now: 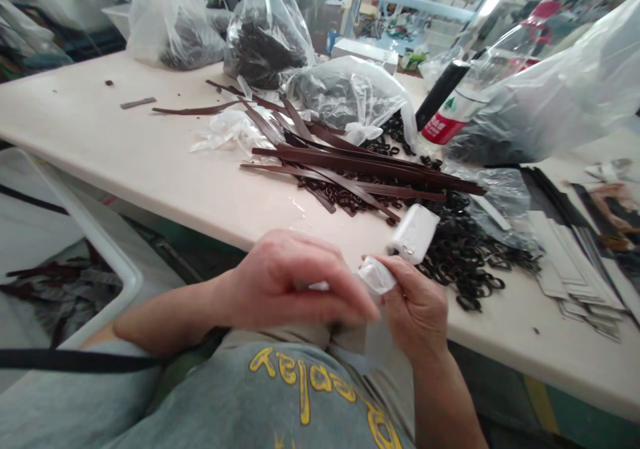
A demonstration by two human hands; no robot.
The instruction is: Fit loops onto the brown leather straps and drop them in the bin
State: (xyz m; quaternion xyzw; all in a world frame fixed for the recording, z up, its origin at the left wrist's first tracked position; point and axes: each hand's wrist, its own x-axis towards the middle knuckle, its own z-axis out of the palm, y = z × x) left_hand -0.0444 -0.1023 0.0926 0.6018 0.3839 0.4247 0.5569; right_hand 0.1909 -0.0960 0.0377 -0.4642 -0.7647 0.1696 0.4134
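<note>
My right hand (417, 306) pinches a crumpled clear plastic bag (379, 276) at the table's front edge; its see-through lower part seems to hang below the fingers. To its left, my left hand (300, 279) is closed, thumb and fingers together, its tips beside the plastic and slightly blurred. A whitish bit shows between thumb and fingers, too unclear to name. Just beyond my right hand lies a white block-shaped object (415, 232). A heap of small black loops (463, 256) spreads to its right, and dark brown strips (365, 166) lie across more loops behind.
Filled clear bags (270, 42) stand along the table's back. At right are a bottle with a red label (445, 126), a large plastic bag (560, 96) and stacked pale strips (570, 262). A white-rimmed bin (133, 282) with scraps stands at lower left.
</note>
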